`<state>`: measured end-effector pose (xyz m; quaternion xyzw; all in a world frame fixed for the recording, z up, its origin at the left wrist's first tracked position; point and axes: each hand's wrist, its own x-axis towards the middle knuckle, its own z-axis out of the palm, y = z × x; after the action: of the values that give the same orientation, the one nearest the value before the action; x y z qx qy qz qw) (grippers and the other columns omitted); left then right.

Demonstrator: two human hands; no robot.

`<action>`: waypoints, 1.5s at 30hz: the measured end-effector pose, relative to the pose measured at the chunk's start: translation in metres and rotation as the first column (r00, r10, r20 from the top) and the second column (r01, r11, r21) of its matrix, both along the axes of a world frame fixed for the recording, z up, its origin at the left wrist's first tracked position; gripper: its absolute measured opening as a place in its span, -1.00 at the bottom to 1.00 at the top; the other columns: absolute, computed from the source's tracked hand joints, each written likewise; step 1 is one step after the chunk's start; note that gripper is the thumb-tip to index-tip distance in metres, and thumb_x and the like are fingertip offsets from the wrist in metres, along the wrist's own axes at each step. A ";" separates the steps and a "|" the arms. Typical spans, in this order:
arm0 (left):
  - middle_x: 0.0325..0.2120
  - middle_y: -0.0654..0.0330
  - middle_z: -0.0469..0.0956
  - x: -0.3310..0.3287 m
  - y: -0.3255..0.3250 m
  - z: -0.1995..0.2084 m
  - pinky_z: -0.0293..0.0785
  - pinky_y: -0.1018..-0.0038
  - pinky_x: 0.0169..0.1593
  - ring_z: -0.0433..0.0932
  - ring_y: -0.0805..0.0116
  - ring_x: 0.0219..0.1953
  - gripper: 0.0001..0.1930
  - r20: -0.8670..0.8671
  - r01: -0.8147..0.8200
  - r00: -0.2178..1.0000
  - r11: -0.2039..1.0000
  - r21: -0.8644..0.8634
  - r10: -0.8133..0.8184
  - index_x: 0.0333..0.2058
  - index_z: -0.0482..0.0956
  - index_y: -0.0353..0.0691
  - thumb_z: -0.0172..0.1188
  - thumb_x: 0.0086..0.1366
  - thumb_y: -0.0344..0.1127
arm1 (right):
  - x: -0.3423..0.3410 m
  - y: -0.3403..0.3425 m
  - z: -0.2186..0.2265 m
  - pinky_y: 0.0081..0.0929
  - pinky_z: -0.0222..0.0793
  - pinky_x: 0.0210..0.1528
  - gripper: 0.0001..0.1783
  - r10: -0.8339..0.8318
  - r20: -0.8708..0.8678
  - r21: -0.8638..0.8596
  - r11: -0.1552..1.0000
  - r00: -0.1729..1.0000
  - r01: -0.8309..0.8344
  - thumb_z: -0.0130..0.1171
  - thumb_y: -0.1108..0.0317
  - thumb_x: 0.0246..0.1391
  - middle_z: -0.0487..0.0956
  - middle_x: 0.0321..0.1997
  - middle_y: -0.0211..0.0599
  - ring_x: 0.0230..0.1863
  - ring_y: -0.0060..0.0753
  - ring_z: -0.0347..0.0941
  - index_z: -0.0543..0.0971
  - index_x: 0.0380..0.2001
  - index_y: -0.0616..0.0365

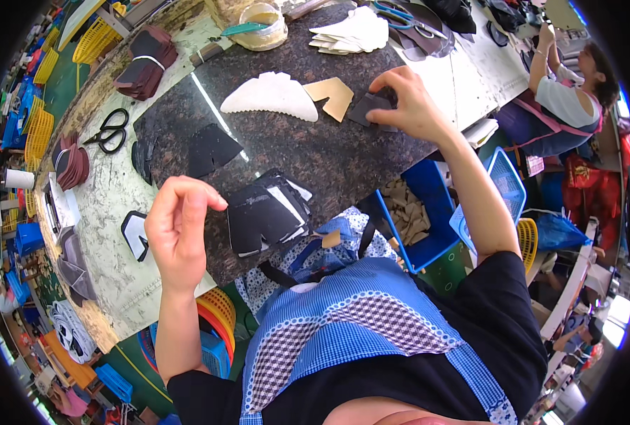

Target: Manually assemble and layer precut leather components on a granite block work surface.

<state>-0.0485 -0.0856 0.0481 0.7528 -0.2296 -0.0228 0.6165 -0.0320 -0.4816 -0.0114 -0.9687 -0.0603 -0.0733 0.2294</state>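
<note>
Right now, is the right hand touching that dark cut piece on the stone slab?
Touching: the head view shows the right hand fingers pressed on the dark piece.

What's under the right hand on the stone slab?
The right hand presses a small dark cut piece flat on the granite slab. The fingers cover part of it, hiding anything beneath.

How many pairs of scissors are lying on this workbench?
2: black-handled scissors on the pale bench at the left, and blue-handled scissors at the far edge. Others may be hidden.
</note>
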 end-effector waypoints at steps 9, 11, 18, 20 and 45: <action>-0.13 0.14 0.61 -0.040 -0.039 0.020 0.56 0.50 -0.16 0.60 0.39 -0.09 -0.43 -0.064 0.108 0.993 0.986 0.127 -0.100 0.04 0.56 -0.31 0.55 0.04 -0.40 | -0.065 0.115 0.083 -0.62 0.46 -0.22 -0.67 0.332 -0.211 0.791 0.611 0.919 -0.039 0.37 0.60 -0.08 0.63 -0.38 -0.43 -0.29 -0.66 0.58 0.53 -0.22 0.20; -0.36 0.19 0.67 -0.057 -0.038 0.017 0.52 0.61 -0.39 0.64 0.51 -0.39 -0.74 -0.239 0.166 0.960 0.984 0.068 -0.145 -0.23 0.69 -0.34 0.52 0.10 -0.45 | -0.084 0.136 0.089 -0.56 0.51 -0.13 -0.64 0.456 -0.270 0.721 0.680 0.848 -0.136 0.40 0.60 -0.06 0.71 -0.27 -0.29 -0.18 -0.61 0.63 0.55 -0.15 0.23; -0.47 0.25 0.64 -0.105 0.016 0.000 0.53 0.62 -0.36 0.63 0.57 -0.44 -0.91 -0.458 0.121 0.884 0.992 0.029 -0.095 -0.37 0.67 -0.31 0.42 0.21 -0.46 | -0.108 0.140 0.059 -0.72 0.34 -0.48 -0.78 0.676 -0.585 0.787 0.607 0.448 0.112 0.41 0.37 0.15 0.56 -0.57 -0.52 -0.51 -0.78 0.46 0.60 -0.48 0.23; -0.51 0.35 0.60 -0.103 0.022 -0.003 0.45 0.66 -0.38 0.55 0.66 -0.48 -0.87 -0.499 -0.008 0.867 0.998 -0.061 -0.023 -0.37 0.63 -0.24 0.43 0.23 -0.40 | -0.093 0.153 0.073 -0.72 0.33 -0.55 -0.76 0.624 -0.540 0.818 0.546 0.565 0.178 0.37 0.30 0.19 0.58 -0.57 -0.47 -0.56 -0.77 0.46 0.60 -0.46 0.21; -0.58 0.44 0.37 -0.045 0.050 -0.052 0.14 0.70 -0.54 0.25 0.74 -0.60 -0.81 -0.064 -0.260 0.960 0.953 0.155 0.272 -0.22 0.39 -0.15 0.28 0.37 -0.37 | 0.003 0.103 0.023 -0.48 0.33 -0.43 -0.59 -0.032 -0.214 0.487 0.863 0.976 0.135 0.47 0.07 0.00 0.52 -0.54 -0.30 -0.49 -0.50 0.41 0.62 -0.46 0.25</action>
<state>-0.0931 -0.0358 -0.0035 0.8179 -0.0974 0.0121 0.5669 -0.0289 -0.3788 0.0119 -0.8806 0.0261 0.0006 0.4731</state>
